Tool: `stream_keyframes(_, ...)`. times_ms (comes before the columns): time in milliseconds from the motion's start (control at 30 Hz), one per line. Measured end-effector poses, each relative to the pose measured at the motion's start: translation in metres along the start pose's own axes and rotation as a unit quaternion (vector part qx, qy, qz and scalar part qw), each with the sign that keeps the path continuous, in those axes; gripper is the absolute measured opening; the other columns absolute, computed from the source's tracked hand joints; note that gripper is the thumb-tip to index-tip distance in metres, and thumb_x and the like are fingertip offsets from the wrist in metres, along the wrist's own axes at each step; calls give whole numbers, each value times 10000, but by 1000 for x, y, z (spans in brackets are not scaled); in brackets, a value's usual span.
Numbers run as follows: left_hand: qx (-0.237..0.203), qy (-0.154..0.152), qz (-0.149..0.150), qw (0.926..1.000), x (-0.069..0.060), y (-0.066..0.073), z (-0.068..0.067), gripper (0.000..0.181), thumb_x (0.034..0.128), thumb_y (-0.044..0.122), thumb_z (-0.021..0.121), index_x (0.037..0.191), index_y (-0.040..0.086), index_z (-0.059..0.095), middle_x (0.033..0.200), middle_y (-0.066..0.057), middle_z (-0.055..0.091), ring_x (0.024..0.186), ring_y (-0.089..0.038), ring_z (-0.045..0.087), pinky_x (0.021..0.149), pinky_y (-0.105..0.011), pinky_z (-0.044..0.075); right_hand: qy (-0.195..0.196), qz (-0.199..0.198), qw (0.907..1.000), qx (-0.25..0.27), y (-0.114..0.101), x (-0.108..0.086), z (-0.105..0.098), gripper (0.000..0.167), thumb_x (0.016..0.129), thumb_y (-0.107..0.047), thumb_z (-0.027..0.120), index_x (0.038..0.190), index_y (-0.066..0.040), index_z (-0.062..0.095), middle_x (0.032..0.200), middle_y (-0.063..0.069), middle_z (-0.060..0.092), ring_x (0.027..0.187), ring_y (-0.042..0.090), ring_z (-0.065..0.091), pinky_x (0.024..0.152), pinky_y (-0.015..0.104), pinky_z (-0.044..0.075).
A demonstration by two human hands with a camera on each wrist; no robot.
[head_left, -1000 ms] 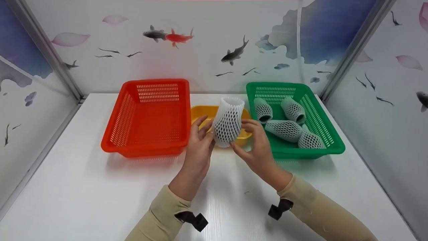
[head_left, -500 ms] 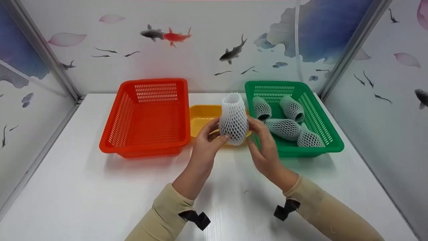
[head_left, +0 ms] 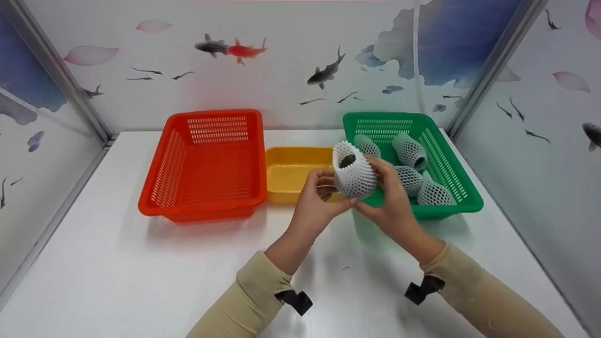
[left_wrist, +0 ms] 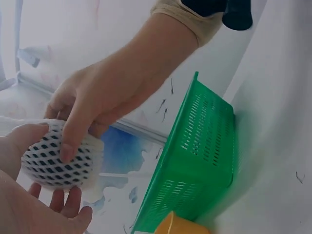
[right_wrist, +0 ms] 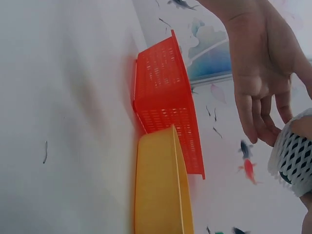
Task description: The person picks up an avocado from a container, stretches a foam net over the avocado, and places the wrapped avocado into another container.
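Between both hands, a white foam net sleeve [head_left: 358,178] is held above the table, its open end tilted up and to the left. A dark roundish item [head_left: 347,161] shows inside that opening; its kind is unclear. My left hand [head_left: 315,203] grips the sleeve's left and lower side, thumb underneath. From the right, my right hand [head_left: 395,203] holds it with fingers along the far side and thumb low, close to the left thumb. In the left wrist view the right hand [left_wrist: 109,90] presses its thumb on the mesh [left_wrist: 53,165].
A red basket [head_left: 202,206] stands at left, with a yellow tray [head_left: 281,195] beside it. At right, a green basket [head_left: 462,188] holds several sleeved items [head_left: 436,193]. Patterned panels [head_left: 281,94] enclose the table [head_left: 188,272]. A tiny dark scrap [head_left: 346,268] lies in front.
Both hands have shifted right with the foam net sleeve, toward the green basket. The sleeve has tipped so its open end faces the camera and the dark item shows. The right thumb has closed back in.
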State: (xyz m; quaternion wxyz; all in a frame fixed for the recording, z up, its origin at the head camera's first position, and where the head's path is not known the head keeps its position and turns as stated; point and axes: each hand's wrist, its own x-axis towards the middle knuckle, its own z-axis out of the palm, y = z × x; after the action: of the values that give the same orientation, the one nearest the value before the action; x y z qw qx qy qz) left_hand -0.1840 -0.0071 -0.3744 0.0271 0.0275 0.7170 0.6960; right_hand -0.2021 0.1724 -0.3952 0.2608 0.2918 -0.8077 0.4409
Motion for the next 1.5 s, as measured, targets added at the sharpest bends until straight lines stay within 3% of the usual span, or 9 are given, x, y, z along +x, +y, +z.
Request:
stream_keyframes(133, 974, 3, 720, 9926, 8, -12, 10, 581, 787, 192, 835, 1277, 190, 522, 1232, 83, 565, 1189, -108, 517, 1038, -302, 402, -75, 553, 9984, -59, 8, 2, -20, 837, 750, 22, 816, 1422, -38, 320, 1421, 111, 406, 1244, 215, 455, 1020, 216, 391)
stream_keyframes(300, 2264, -438, 1140, 9663, 16, -27, 25, 447, 862, 238, 765, 1268, 159, 596, 1228, 70, 594, 1185, -130, 529, 1017, -285, 420, -167, 1324, 9910, -70, 21, 8, -39, 818, 859, -106, 749, 1491, -134, 231, 1394, 114, 380, 1175, 246, 510, 973, 280, 456)
stream_keyframes(367, 2936, -779, 1199, 9452, 19, -31, 32, 411, 897, 263, 723, 1281, 169, 609, 1247, 71, 595, 1189, -119, 526, 1014, -264, 416, -272, 1809, 9830, 177, 26, 11, -45, 827, 904, -182, 709, 1519, -194, 157, 1384, 116, 361, 1161, 266, 527, 966, 348, 475)
stream_keyframes(500, 4251, -1261, 1654, 8809, 26, -37, 44, 393, 943, 285, 660, 1315, 172, 603, 1288, 49, 586, 1189, -115, 525, 1015, -245, 410, -595, 2634, 9618, 441, 37, 18, -54, 828, 939, -288, 656, 1537, -207, 88, 1369, 165, 344, 1164, 319, 527, 937, 464, 484)
stream_keyframes(633, 5114, -1363, 2120, 8215, 32, -41, 51, 394, 954, 328, 635, 1308, 156, 618, 1244, 11, 575, 1103, -122, 534, 975, -215, 431, -922, 3148, 9442, 298, 51, 24, -58, 832, 951, -348, 621, 1546, -131, 81, 1380, 229, 352, 1198, 357, 489, 931, 501, 466)
stream_keyframes(767, 5502, -1346, 2343, 7901, 37, -43, 56, 348, 945, 362, 630, 1219, 150, 666, 1103, -4, 536, 957, -118, 497, 871, -167, 452, -1262, 3487, 9287, 90, 65, 26, -59, 883, 953, -418, 595, 1551, -83, 37, 1455, 267, 315, 1292, 381, 412, 997, 534, 409)
stream_keyframes(1133, 5487, -725, 2688, 7883, 39, -47, 69, 288, 892, 360, 686, 1089, 150, 692, 903, 21, 555, 832, -88, 511, 788, -119, 448, -2156, 4213, 8800, -409, 81, 25, -47, 852, 914, -491, 606, 1509, -23, 215, 1445, 257, 370, 1273, 373, 416, 1013, 525, 394)
stream_keyframes(1367, 5280, -572, 2730, 8022, 37, -49, 68, 255, 872, 333, 718, 1050, 150, 709, 862, 32, 554, 797, -83, 504, 768, -109, 449, -2663, 4755, 8378, -334, 88, 33, -43, 840, 919, -448, 592, 1503, 10, 199, 1481, 254, 295, 1303, 350, 346, 1065, 505, 332)
stream_keyframes(1500, 5263, -602, 2784, 8012, 37, -48, 69, 255, 879, 338, 712, 1054, 153, 710, 865, 33, 559, 798, -86, 502, 760, -110, 444, -2871, 4774, 8301, -258, 93, 33, -44, 819, 914, -388, 600, 1489, 35, 199, 1466, 263, 292, 1290, 351, 341, 1057, 498, 339)
